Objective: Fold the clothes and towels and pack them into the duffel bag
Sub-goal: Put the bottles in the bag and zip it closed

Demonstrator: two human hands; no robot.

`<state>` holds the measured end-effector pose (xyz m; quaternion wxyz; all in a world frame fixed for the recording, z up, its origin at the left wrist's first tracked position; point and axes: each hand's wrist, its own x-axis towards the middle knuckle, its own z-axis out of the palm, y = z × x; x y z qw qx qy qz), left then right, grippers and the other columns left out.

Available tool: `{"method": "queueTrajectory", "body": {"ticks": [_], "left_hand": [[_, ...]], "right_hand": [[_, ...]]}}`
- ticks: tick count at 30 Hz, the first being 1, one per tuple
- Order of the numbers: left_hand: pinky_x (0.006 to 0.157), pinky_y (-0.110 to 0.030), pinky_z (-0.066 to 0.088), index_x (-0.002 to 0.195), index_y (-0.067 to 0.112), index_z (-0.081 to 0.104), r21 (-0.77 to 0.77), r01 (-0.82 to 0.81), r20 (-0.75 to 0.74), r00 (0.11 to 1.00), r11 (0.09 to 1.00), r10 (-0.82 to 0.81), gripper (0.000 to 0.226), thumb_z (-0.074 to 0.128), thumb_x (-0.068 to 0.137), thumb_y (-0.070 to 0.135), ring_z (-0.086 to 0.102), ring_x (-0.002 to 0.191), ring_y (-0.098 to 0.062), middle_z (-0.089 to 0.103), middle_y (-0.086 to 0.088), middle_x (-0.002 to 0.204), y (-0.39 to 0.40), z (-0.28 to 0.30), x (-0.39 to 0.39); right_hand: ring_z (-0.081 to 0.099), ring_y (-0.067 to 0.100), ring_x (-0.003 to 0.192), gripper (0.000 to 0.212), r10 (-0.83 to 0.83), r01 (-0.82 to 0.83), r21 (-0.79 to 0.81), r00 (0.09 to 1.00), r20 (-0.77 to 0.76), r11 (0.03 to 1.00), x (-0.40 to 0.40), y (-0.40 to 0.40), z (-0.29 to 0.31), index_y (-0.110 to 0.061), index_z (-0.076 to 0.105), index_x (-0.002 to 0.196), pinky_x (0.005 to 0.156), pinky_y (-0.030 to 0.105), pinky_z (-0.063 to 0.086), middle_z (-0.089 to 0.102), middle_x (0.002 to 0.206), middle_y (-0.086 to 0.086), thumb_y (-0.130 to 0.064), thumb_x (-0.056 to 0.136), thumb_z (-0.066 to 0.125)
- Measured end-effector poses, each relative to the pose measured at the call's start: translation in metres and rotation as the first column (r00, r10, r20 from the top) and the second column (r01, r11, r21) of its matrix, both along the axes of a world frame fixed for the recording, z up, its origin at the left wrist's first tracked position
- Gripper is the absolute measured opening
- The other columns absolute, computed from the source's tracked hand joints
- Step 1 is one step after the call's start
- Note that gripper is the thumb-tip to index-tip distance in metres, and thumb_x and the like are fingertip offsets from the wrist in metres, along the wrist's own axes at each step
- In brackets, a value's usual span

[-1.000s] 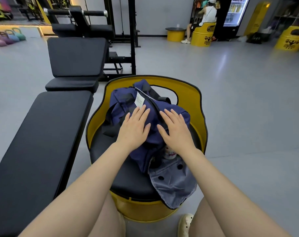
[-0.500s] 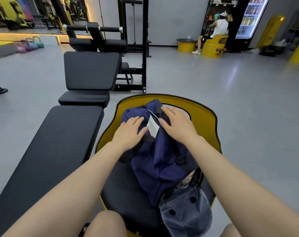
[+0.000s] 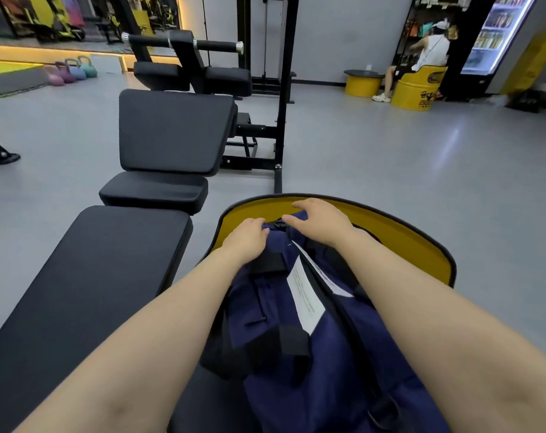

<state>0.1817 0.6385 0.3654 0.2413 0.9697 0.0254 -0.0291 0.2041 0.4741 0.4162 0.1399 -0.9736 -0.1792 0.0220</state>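
Duffel bag [image 3: 321, 348] on barrel seat [image 3: 399, 232]; bench [image 3: 87, 285] left; both hands at bag's far end

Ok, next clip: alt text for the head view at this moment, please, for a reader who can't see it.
Both hands reach to the far end of a navy duffel bag lying on a yellow barrel chair: the left hand grips the fabric, the right hand rests over the top edge. A white tag lies on the bag; a black padded bench stands to the left.

Navy woven cloth on the duffel bag [image 3: 334, 354], matt, with black webbing straps [image 3: 292, 342] and a white paper tag [image 3: 306, 300]. Glossy yellow barrel chair [image 3: 399, 239]. Matt black padded bench [image 3: 87, 276].
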Motion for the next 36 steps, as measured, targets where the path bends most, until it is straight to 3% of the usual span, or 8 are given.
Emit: {"method": "queueTrajectory", "body": {"ticks": [4,8,12,17,23,27,32,36], "left_hand": [[0.101,-0.036,0.039,0.138,0.012,0.046,-0.066,-0.061,-0.014,0.998,0.996,0.06,0.041,0.039,0.101,0.029,0.045,0.128,-0.029,0.048,-0.01,0.141,0.0,-0.013,0.04],[0.084,-0.033,0.048,0.112,0.015,0.067,-0.103,-0.088,-0.015,0.996,0.991,0.087,0.034,0.051,0.095,0.039,0.057,0.105,-0.024,0.065,-0.007,0.116,-0.006,-0.022,0.065],[0.095,-0.039,0.045,0.098,0.028,0.064,0.039,-0.099,-0.091,0.991,0.994,0.103,0.034,0.057,0.085,0.058,0.051,0.114,-0.025,0.062,0.0,0.116,-0.012,-0.021,0.079],[0.098,-0.039,0.041,0.097,0.028,0.068,0.065,-0.082,-0.135,0.987,0.994,0.09,0.023,0.061,0.087,0.047,0.05,0.114,-0.025,0.062,-0.001,0.116,-0.016,-0.022,0.085],[0.072,-0.028,0.04,0.077,0.022,0.049,-0.245,-0.102,0.007,0.994,0.964,0.107,0.018,0.06,0.091,0.025,0.052,0.083,-0.018,0.058,-0.001,0.089,-0.007,-0.013,0.09],[0.059,-0.025,0.04,0.086,0.015,0.048,-0.373,-0.15,0.091,0.976,0.916,0.197,0.011,0.054,0.094,0.018,0.054,0.069,-0.016,0.059,-0.004,0.089,0.002,0.002,0.093],[0.076,-0.037,0.053,0.073,0.02,0.044,-0.479,-0.188,0.095,0.96,0.857,0.264,0.024,0.054,0.094,0.014,0.058,0.062,-0.018,0.06,-0.009,0.091,0.012,0.007,0.097],[0.069,-0.037,0.054,0.071,0.019,0.044,-0.527,-0.218,0.082,0.949,0.821,0.304,0.026,0.055,0.094,0.013,0.057,0.058,-0.016,0.058,-0.008,0.085,0.017,0.005,0.101]], "right_hand": [[0.057,0.024,0.113,0.038,-0.07,0.078,0.119,0.995,-0.077,0.99,0.035,0.002,-0.017,-0.015,0.063,0.121,0.094,0.038,0.048,0.063,0.123,0.006,-0.039,0.099,0.043],[0.059,0.022,0.102,0.027,-0.031,0.032,0.082,0.999,-0.018,0.996,0.054,-0.001,-0.03,-0.018,0.069,0.112,0.087,0.035,0.05,0.067,0.113,0.004,-0.027,0.098,0.048],[0.057,0.02,0.109,0.026,0.025,-0.024,0.038,0.999,-0.034,0.999,0.065,-0.001,-0.037,-0.02,0.068,0.116,0.095,0.037,0.047,0.066,0.118,0.001,-0.028,0.095,0.054],[0.056,0.02,0.113,0.027,0.026,-0.023,0.043,0.998,-0.054,0.999,0.075,0.0,-0.045,-0.021,0.065,0.12,0.099,0.038,0.047,0.064,0.122,0.001,-0.023,0.095,0.056],[0.05,0.024,0.121,0.036,0.059,-0.06,-0.02,0.998,-0.026,0.998,0.082,0.002,-0.049,-0.026,0.059,0.129,0.102,0.04,0.042,0.061,0.128,0.002,-0.022,0.093,0.059],[0.044,0.026,0.127,0.043,0.096,-0.096,0.022,0.995,0.003,0.995,0.083,0.006,-0.043,-0.029,0.053,0.135,0.106,0.039,0.038,0.056,0.134,0.004,-0.028,0.092,0.06],[0.052,0.026,0.117,0.043,0.148,-0.147,-0.02,0.987,0.066,0.989,0.082,0.014,-0.035,-0.027,0.055,0.133,0.099,0.037,0.042,0.061,0.126,0.004,-0.035,0.091,0.061],[0.052,0.022,0.111,0.033,0.238,-0.221,-0.114,0.956,0.17,0.969,0.077,0.02,-0.03,-0.024,0.063,0.123,0.091,0.035,0.044,0.063,0.118,0.001,-0.034,0.092,0.059]]}}
